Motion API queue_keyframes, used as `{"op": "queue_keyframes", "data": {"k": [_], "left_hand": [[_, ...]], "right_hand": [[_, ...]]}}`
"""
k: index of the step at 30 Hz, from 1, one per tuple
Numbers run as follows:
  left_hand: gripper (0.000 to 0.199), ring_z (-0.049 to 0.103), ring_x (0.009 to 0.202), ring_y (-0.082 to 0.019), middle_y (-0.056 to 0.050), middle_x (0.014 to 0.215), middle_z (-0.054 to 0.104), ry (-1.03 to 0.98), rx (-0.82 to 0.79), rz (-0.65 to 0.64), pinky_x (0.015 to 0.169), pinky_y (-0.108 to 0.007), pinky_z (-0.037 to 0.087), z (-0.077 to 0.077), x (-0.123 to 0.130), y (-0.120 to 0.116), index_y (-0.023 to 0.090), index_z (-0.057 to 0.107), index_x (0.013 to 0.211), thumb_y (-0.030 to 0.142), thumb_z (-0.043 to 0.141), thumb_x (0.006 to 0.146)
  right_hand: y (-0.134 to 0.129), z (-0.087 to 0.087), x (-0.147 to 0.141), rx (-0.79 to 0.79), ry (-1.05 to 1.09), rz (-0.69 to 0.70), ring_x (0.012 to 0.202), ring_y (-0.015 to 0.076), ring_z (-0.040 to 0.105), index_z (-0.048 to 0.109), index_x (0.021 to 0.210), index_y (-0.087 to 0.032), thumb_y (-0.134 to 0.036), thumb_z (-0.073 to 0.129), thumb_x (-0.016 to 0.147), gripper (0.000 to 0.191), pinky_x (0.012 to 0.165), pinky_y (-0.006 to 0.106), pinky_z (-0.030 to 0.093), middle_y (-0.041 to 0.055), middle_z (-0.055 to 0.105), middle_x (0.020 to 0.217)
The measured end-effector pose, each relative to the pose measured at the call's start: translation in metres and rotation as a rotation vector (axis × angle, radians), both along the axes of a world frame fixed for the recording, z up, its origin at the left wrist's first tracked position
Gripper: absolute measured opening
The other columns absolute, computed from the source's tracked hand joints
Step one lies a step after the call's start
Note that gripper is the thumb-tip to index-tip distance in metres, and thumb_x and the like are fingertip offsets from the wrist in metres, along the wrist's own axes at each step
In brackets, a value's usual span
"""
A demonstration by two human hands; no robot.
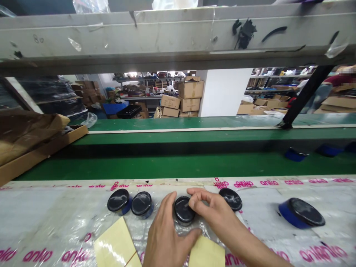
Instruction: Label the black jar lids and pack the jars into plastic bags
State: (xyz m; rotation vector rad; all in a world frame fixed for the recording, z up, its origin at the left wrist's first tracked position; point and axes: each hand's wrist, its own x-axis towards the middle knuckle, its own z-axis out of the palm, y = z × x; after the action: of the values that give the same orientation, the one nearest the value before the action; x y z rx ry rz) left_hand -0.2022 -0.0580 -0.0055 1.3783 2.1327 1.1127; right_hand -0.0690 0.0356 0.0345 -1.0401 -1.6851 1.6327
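Observation:
A round, black-topped piece (184,210) stands on the plastic-covered work surface between my hands. My left hand (168,230) curves around its left and near sides, fingers along the edge and thumb below it. At the upper right of its glossy top, my right hand (207,204) has its thumb and index finger pinched together; anything between them is too small to make out. Two similar blue pieces with black tops (142,204) (119,201) stand to the left. Another black-topped piece (231,199) lies behind my right wrist. Yellow sheets (116,243) (207,252) lie near my hands.
Farther right sits a larger-looking blue piece with a black top (302,213). Beyond the work surface runs a green belt (167,165), with several blue pieces (296,154) at its right. A cardboard box (41,155) stands at left. A beam (172,37) crosses overhead.

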Motion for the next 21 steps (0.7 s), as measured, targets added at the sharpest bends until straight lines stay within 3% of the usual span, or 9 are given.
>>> {"op": "queue_keyframes", "data": {"k": [6, 11, 16, 21], "left_hand": [[0.055, 0.059, 0.121, -0.025, -0.003, 0.13, 0.065, -0.011, 0.025, -0.071, 0.103, -0.046, 0.045, 0.006, 0.001, 0.003, 0.029, 0.054, 0.131, 0.021, 0.065, 0.077], [0.069, 0.056, 0.125, -0.03, -0.01, 0.134, 0.062, -0.086, -0.01, 0.008, 0.106, -0.051, 0.041, 0.003, 0.001, 0.004, 0.022, 0.048, 0.138, 0.026, 0.07, 0.073], [0.048, 0.06, 0.113, -0.027, -0.004, 0.119, 0.067, -0.105, 0.057, -0.031, 0.1, -0.046, 0.044, 0.01, 0.002, 0.009, 0.025, 0.062, 0.117, 0.017, 0.068, 0.07], [0.054, 0.058, 0.117, -0.027, -0.003, 0.122, 0.065, -0.123, 0.051, -0.054, 0.102, -0.046, 0.042, 0.014, 0.003, 0.007, 0.027, 0.061, 0.119, 0.013, 0.067, 0.067]], "right_hand": [[0.004, -0.002, -0.003, -0.006, -0.043, 0.063, 0.119, 0.0324, 0.056, 0.063, 0.064, -0.019, -0.037, 0.062, 0.079, 0.023, 0.1, 0.039, 0.035, 0.0111, 0.072, 0.107], [0.004, -0.004, -0.004, -0.024, -0.003, 0.094, 0.102, 0.0296, 0.061, 0.067, 0.07, -0.017, -0.041, 0.062, 0.08, 0.026, 0.092, 0.038, 0.04, 0.0093, 0.072, 0.092], [0.004, -0.003, -0.002, 0.007, -0.02, 0.097, 0.1, 0.0278, 0.061, 0.069, 0.071, -0.017, -0.037, 0.062, 0.08, 0.022, 0.092, 0.037, 0.04, 0.0096, 0.071, 0.101], [0.004, 0.002, -0.001, 0.011, -0.044, 0.099, 0.105, 0.0274, 0.06, 0.061, 0.064, -0.019, -0.029, 0.06, 0.076, 0.016, 0.093, 0.035, 0.038, 0.0079, 0.07, 0.106]]}}
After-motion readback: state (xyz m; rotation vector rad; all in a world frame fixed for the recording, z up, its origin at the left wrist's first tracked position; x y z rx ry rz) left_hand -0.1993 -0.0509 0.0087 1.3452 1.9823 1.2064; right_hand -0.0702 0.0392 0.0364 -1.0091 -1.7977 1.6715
